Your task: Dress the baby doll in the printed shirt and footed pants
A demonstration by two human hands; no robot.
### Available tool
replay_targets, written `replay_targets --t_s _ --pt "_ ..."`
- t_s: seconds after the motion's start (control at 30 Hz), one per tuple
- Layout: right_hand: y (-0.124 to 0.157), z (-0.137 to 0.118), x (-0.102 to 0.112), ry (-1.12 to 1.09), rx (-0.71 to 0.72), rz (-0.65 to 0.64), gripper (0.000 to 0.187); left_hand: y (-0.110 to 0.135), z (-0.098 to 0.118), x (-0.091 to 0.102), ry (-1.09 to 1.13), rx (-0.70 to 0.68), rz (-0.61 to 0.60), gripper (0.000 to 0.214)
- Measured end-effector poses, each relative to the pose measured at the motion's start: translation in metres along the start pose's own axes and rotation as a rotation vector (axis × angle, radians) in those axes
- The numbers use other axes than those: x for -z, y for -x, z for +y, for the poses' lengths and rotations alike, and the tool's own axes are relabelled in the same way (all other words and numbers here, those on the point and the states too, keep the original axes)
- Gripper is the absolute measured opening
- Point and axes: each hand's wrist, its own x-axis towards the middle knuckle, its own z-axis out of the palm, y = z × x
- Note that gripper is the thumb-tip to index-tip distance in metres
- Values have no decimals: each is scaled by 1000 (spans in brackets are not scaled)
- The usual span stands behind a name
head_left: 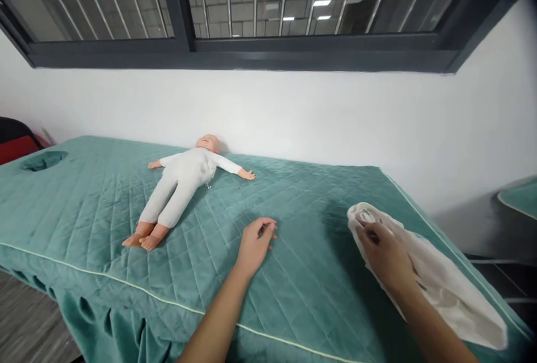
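My right hand (384,254) pinches the gathered end of a white cloth garment (457,290) at the right end of the bed. The rest of the cloth trails toward the bed's near right corner, partly hidden behind my forearm. Over the middle of the cover, my left hand (254,245) is empty, its fingers loosely curled and slightly apart. A baby doll (188,170) in a white long-sleeved suit lies on its back, left of my left hand. Its arms are spread, its bare feet point toward me, and neither hand touches it.
The bed wears a green quilted cover (302,279) with pale piping and a face hole (45,160) at far left. A white wall (319,117) and a barred window (268,55) stand behind. A red and black object (17,142) is at the left edge; another green surface (520,198) is at right.
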Motion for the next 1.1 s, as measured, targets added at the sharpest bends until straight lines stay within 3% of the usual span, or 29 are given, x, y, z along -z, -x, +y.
replay_targets --t_s 0.07,0.17,0.27,0.33,0.4,0.5,0.73,0.9,1.0,1.1 --pt "9 -35 -11 -243 52 -21 41 3 0 0 19 -6 -45 37" --pt "33 -97 -32 -564 240 -78 29 7 1 4 237 -19 -55 52" --pt "55 -144 -56 -639 509 -344 18 7 0 13 525 -13 41 60" --pt "63 -156 -71 -598 607 -336 13 6 0 19 673 12 49 61" --pt "65 -153 -83 -549 600 -186 9 5 0 22 765 21 25 65" --pt "60 -135 -92 -445 494 12 28 4 -1 22 769 -4 1 65" --pt "30 -115 -102 -173 450 -37 74 4 -4 22 748 -106 -93 73" --pt "26 -109 -107 -174 466 -90 40 9 3 24 626 -99 -157 78" --pt "30 -104 -107 -256 497 -65 31 11 6 20 471 -91 -138 82" --pt "33 -101 -104 -310 512 -32 23 9 5 14 452 -43 -55 63"
